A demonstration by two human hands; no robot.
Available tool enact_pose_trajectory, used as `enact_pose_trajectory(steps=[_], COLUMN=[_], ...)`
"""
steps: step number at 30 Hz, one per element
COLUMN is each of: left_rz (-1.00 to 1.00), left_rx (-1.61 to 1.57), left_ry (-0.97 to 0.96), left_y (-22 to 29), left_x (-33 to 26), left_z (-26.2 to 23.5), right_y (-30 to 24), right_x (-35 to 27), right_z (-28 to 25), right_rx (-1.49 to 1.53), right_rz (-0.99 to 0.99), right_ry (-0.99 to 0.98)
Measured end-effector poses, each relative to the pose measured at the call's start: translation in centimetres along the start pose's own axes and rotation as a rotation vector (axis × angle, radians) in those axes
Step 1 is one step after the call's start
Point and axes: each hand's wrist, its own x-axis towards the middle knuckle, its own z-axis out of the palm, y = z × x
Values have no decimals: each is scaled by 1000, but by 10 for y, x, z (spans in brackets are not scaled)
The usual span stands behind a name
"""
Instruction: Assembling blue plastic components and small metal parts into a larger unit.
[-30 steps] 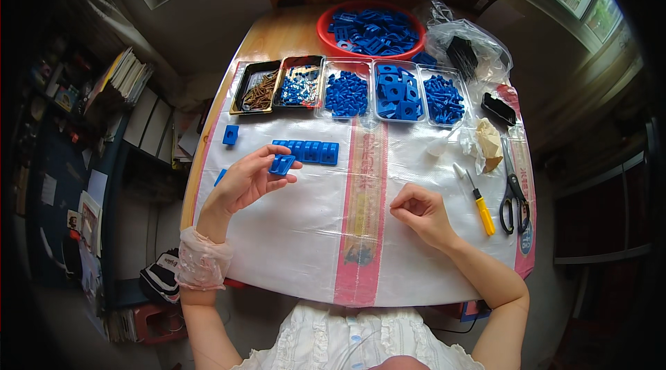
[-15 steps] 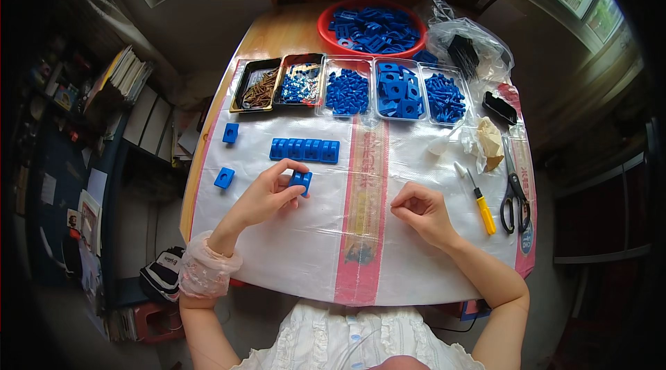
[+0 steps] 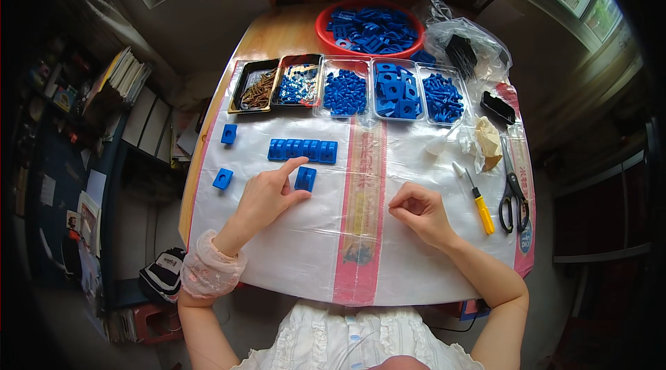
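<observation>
Blue block [image 3: 306,180] between spread, released left fingers [image 3: 292,166]; right fingers [image 3: 411,194] curled inward

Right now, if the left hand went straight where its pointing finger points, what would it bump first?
Probably the row of blue blocks, right by the left hand; I can't tell whether its fingertip touches them.

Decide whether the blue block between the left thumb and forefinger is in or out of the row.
Out: the blue block lies on the near side of the row.
</observation>
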Motion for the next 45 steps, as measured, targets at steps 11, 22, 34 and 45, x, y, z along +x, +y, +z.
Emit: enact_pose_trajectory(steps=[11,22,34,45], left_rz=[137,-97,-456,-339], left_rx=[73,142,392,-847], left_ry=[114,444,215,-5], left_y=[-6,-22,-60,-68], left_x=[3,-15,-44,-39], left_z=[8,-64,-65,-69], right_y=[-1,0,0,0], right_x=[0,0,0,0], right_z=[0,1,0,0], right_rx=[-9,-18,-32,-38], right_rz=[-3,-8,-2,-11], right_ry=[-5,-6,-2,-3])
